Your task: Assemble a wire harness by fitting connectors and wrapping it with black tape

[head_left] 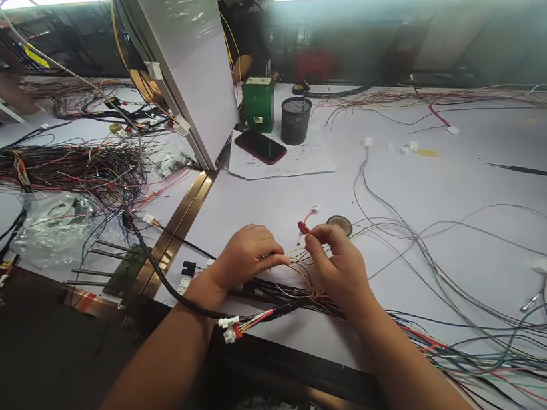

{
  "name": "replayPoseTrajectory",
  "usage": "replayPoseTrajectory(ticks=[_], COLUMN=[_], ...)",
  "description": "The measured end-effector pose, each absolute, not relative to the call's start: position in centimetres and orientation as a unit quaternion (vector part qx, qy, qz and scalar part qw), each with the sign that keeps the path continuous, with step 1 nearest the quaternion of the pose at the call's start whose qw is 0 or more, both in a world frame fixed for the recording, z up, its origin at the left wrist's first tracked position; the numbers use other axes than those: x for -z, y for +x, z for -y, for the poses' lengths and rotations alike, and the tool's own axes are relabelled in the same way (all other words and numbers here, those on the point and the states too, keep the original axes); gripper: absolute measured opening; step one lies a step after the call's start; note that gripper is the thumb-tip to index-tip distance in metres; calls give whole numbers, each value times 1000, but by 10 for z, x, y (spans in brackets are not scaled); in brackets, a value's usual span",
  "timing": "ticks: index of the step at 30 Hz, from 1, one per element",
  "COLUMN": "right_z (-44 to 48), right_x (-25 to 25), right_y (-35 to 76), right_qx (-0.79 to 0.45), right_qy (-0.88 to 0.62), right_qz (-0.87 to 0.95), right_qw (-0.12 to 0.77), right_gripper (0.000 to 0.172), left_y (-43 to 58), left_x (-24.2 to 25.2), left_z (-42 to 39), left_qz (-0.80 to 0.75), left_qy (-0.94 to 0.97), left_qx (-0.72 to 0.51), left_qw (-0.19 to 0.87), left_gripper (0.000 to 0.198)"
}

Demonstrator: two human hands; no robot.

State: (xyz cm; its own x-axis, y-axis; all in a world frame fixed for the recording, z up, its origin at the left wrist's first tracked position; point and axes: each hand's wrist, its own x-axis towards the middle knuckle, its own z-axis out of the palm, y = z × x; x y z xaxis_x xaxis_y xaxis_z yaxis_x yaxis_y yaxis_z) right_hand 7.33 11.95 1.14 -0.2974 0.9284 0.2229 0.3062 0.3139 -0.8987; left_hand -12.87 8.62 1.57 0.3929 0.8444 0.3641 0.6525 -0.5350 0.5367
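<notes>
Red connector (pixel 303 228) in right hand (pixel 339 261), well inside the table edge (pixel 308 344).

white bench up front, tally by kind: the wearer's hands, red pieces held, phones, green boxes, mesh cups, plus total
Hands: 2 (left hand, right hand)
Held red piece: 1
Phone: 1
Green box: 1
Mesh cup: 1
Total: 6

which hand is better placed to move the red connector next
Right, probably: the right hand holds the red connector, while the left hand sits apart from it, seemingly pinching thin wires.
</notes>
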Motion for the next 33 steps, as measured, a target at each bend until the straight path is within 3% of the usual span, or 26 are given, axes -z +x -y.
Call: replayPoseTrajectory(ticks=[6, 12, 16, 18, 24, 33], right_z=[-114, -112, -112, -112, -112, -110], right_x=[-22, -16, -10, -10, -13, -17], right_y=[69, 67, 68, 69, 69, 68], right_qx=[-435, -404, -415, -432, -465, -541], right_qy=[-416, -432, -437, -439, -426, -395], right_qz=[723, 729, 722, 714, 711, 687], right_qw=[339, 345, 341, 334, 312, 281], right_gripper=[13, 12, 12, 12, 17, 20], left_y=[-118, -120, -119, -113, -102, -108], left_x=[-19, -17, -18, -17, -12, -17], left_z=[-79, -84, -81, -77, -76, -83], left_qz=[-468, -518, -517, -515, -516, -565], left_qy=[778, 791, 771, 733, 537, 508], left_qx=[-396, -271, -331, -384, -462, -435], left_qw=[138, 181, 170, 222, 481, 483], left_gripper=[13, 19, 10, 10, 46, 41])
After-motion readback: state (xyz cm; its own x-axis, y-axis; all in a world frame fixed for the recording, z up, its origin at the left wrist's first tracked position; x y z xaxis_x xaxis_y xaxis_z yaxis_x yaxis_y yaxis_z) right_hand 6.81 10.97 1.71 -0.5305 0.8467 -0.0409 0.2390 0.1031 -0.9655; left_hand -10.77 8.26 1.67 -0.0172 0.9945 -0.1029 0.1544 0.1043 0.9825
